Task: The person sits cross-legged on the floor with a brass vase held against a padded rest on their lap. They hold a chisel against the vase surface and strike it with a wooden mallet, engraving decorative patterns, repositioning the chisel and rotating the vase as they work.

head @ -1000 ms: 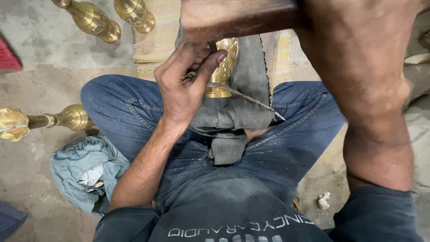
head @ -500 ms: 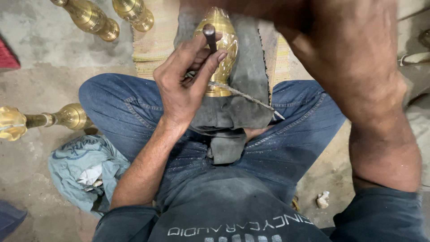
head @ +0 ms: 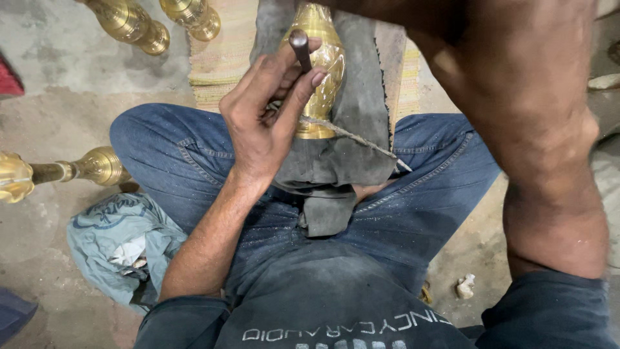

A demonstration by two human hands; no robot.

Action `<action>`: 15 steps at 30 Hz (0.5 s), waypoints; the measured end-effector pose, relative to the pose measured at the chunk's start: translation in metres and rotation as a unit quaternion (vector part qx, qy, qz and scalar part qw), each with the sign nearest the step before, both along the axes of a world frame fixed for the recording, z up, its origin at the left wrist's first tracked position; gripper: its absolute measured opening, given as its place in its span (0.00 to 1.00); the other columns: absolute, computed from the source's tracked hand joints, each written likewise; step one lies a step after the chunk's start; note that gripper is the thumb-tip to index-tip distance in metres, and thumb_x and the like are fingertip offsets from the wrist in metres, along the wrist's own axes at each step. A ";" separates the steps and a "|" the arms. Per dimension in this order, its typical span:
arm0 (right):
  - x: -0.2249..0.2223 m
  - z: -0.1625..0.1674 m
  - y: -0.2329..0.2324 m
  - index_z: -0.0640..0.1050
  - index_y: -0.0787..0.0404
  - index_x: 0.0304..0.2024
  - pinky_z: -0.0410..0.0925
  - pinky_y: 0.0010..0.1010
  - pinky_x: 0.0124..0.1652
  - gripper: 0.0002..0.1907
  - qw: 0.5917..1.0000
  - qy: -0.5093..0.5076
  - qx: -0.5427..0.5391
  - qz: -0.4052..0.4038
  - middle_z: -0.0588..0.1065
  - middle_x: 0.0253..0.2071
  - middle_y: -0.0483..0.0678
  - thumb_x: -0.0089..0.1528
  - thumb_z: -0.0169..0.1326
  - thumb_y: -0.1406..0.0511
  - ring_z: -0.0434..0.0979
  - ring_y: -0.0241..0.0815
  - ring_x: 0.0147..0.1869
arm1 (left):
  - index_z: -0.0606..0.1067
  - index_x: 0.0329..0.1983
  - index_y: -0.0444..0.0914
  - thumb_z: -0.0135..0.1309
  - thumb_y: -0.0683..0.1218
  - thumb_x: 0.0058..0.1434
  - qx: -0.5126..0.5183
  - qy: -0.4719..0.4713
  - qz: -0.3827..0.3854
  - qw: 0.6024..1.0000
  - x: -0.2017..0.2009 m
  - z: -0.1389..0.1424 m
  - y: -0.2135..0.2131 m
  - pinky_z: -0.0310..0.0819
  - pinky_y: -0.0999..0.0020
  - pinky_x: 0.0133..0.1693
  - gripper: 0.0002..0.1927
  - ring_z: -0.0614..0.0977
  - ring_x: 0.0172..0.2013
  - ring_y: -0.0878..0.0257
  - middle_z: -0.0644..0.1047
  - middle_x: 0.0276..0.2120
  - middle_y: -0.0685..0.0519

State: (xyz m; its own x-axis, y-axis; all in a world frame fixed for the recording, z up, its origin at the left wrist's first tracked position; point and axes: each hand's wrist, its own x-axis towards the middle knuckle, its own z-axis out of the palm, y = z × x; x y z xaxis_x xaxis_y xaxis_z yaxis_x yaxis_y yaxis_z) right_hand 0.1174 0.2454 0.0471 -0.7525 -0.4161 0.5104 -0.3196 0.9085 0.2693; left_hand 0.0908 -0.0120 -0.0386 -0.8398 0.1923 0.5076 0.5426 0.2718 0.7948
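In the head view, the person sits on the floor with legs apart, and the left hand (head: 261,123) is closed around a short dark metal punch (head: 299,46), pinched between the thumb and the curled fingers. The punch stands nearly upright, its rounded top above the fingertips and its lower end hidden behind them, against a brass vase (head: 321,71). The vase lies just beyond the left hand, lengthwise away from the body, cradled in a dark grey cloth (head: 361,123) that drapes down between the thighs of the blue jeans (head: 194,161). A thin frayed cord (head: 352,137) runs across the cloth from under the left hand toward the right.

The right arm (head: 542,148) rises large and close at the right side and passes out of the top edge; the right hand itself is out of sight, so its grip cannot be told.

Left of the left forearm, a brass stand (head: 61,171) lies on its side on the concrete floor, and a crumpled pale blue rag (head: 119,242) sits just below it beside the thigh. Beyond the left hand, at the top left, two more brass pieces (head: 155,22) lie near a striped woven mat (head: 223,61).
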 end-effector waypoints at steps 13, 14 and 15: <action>0.000 -0.004 0.000 0.78 0.58 0.46 0.65 0.34 0.40 0.11 1.000 -0.010 -0.009 0.001 0.74 0.35 0.46 0.62 0.62 0.65 0.74 0.44 0.36 | 0.75 0.59 0.34 0.66 0.39 0.71 0.005 0.037 -0.014 0.999 -0.002 -0.012 -0.001 0.88 0.78 0.42 0.17 0.87 0.43 0.66 0.83 0.44 0.51; 0.000 -0.004 0.000 0.78 0.58 0.46 0.65 0.34 0.40 0.11 1.000 -0.009 -0.010 0.002 0.74 0.36 0.46 0.62 0.62 0.65 0.74 0.44 0.36 | 0.76 0.57 0.35 0.67 0.39 0.71 -0.017 0.039 -0.002 0.999 -0.001 -0.011 -0.002 0.85 0.77 0.40 0.15 0.87 0.41 0.67 0.83 0.42 0.52; 0.000 -0.005 0.000 0.78 0.58 0.46 0.65 0.34 0.40 0.11 1.000 -0.008 -0.011 0.001 0.74 0.36 0.46 0.62 0.62 0.65 0.74 0.44 0.36 | 0.78 0.54 0.36 0.68 0.40 0.70 -0.040 0.040 0.010 0.998 0.000 -0.010 -0.004 0.82 0.76 0.38 0.13 0.86 0.38 0.67 0.83 0.40 0.52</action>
